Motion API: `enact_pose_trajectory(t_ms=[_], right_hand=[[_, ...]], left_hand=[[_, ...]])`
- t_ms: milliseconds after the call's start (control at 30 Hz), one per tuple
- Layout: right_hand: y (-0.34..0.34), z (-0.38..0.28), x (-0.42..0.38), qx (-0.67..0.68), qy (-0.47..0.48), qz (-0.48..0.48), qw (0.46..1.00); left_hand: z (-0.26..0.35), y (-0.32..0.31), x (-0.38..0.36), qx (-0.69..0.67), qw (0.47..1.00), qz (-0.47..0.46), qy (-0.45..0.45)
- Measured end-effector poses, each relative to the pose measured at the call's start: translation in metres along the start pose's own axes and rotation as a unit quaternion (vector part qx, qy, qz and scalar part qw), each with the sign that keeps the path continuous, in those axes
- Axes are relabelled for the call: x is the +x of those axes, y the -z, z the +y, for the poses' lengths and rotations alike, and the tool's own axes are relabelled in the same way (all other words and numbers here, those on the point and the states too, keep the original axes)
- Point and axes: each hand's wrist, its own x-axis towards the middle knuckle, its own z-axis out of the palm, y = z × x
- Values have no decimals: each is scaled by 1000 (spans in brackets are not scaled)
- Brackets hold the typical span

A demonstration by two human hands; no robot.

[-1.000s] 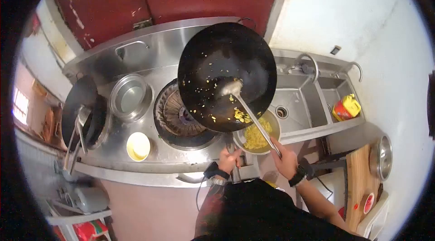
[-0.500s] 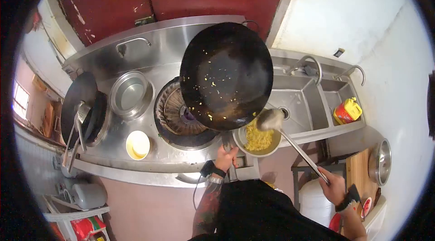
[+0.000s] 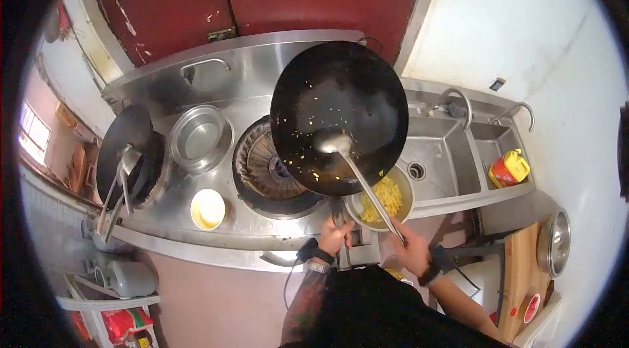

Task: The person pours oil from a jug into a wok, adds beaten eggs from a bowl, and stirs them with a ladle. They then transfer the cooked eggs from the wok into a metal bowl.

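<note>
My left hand [image 3: 335, 237] is closed around the handle of a black wok [image 3: 354, 96], which is held tilted to the right of the burner ring [image 3: 265, 161]. Small yellow scraps cling to the wok's inside. In my right hand [image 3: 411, 251] is the long handle of a metal ladle [image 3: 368, 192]; its bowl end lies against or just over the wok's inner surface. Below the wok's lower right rim stands a metal bowl [image 3: 407, 212] with yellow food pieces [image 3: 385, 202] in it, partly hidden by the ladle and the wok.
A yellow-white tub [image 3: 208, 209] and stacked metal basins [image 3: 198, 133] stand left of the burner. Further left, a second wok [image 3: 124, 135] holds utensils. To the right are a sink [image 3: 432, 151] and a yellow-red jug [image 3: 509, 168]; a wooden board [image 3: 523, 282] lies lower right.
The ladle has moved from over the food bowl up and left into the wok. My right hand has come left, closer to my left hand. The camera view has shifted slightly.
</note>
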Motion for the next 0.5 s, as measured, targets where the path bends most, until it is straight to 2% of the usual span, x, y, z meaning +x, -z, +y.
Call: enact_pose_trajectory(t_ms=[67, 167, 300, 367, 400, 467, 500], right_hand=[[27, 17, -25, -49, 34, -20, 998], [68, 48, -51, -12, -21, -73, 997], [63, 10, -10, -45, -20, -91, 995], [45, 16, 15, 86, 37, -90, 991], [45, 17, 15, 90, 36, -90, 991], [56, 23, 17, 40, 107, -84, 990], [68, 29, 14, 40, 109, -88, 989]], left_hand=[[-1, 1, -2, 1, 1000, 1, 1], [-1, 8, -2, 8, 1000, -6, 11], [-2, 6, -7, 10, 1000, -8, 26], [5, 5, -14, 20, 999, -10, 39], [8, 5, -15, 23, 999, -10, 44], [4, 8, -15, 20, 999, -16, 41], [1, 9, -17, 16, 999, -22, 41]])
